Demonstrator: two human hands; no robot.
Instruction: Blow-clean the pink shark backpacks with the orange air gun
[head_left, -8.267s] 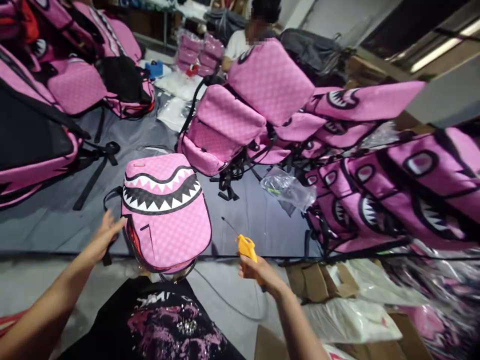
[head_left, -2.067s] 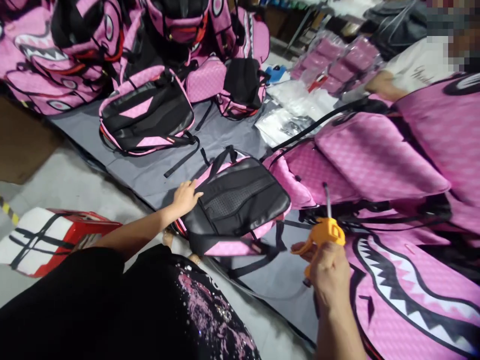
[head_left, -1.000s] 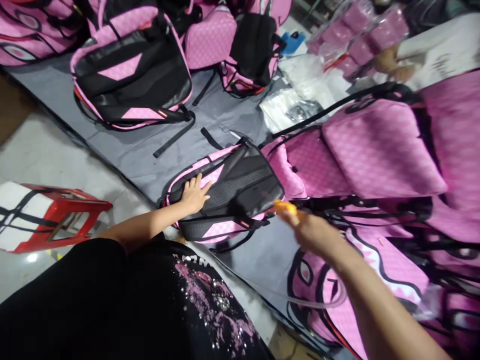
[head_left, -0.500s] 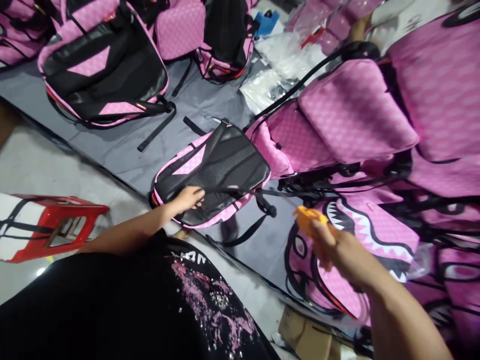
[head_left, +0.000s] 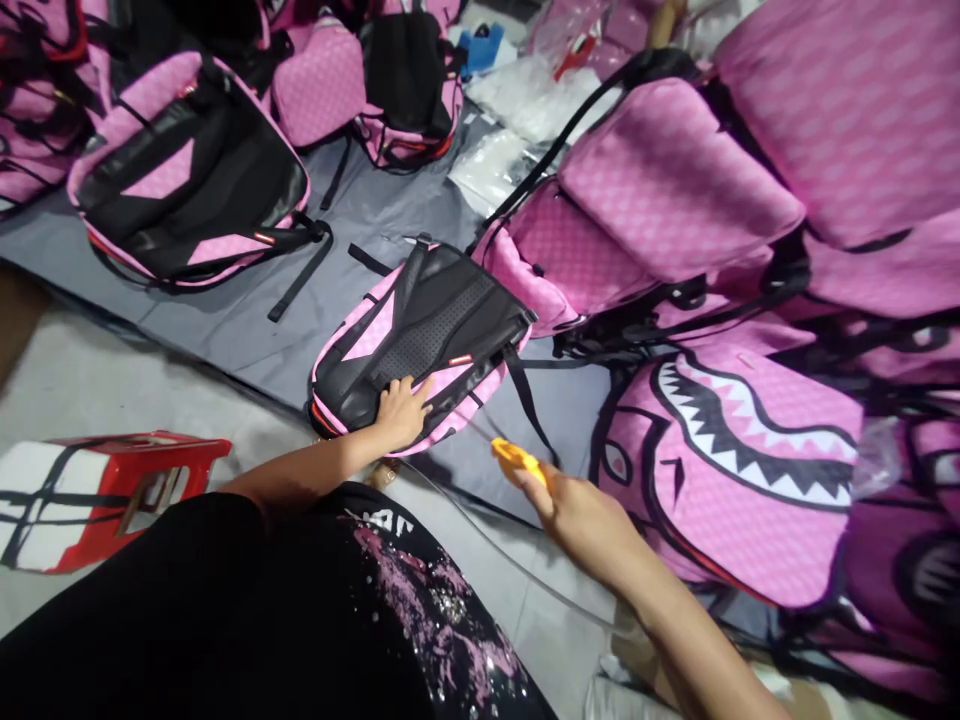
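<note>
A pink and black backpack lies with its padded back panel facing up on the grey-covered table. My left hand rests on its near side, fingers spread over the pink and black shoulder strap. My right hand is wrapped round an orange air blow gun, whose thin nozzle points toward the near edge of the backpack. From the gun's side, a thin pale hose runs down past the table edge. Black webbing hangs from the backpack's right end, between it and my right hand.
To the right lies a pink backpack with a shark-mouth print, with more pink bags behind it. Another backpack lies at the left. Clear plastic bags are at the back. A red and white stool stands on the floor.
My left hand has let go of the strap it was pulling and now lies flat on it. My right hand has brought the air blow gun left, close to the backpack.
</note>
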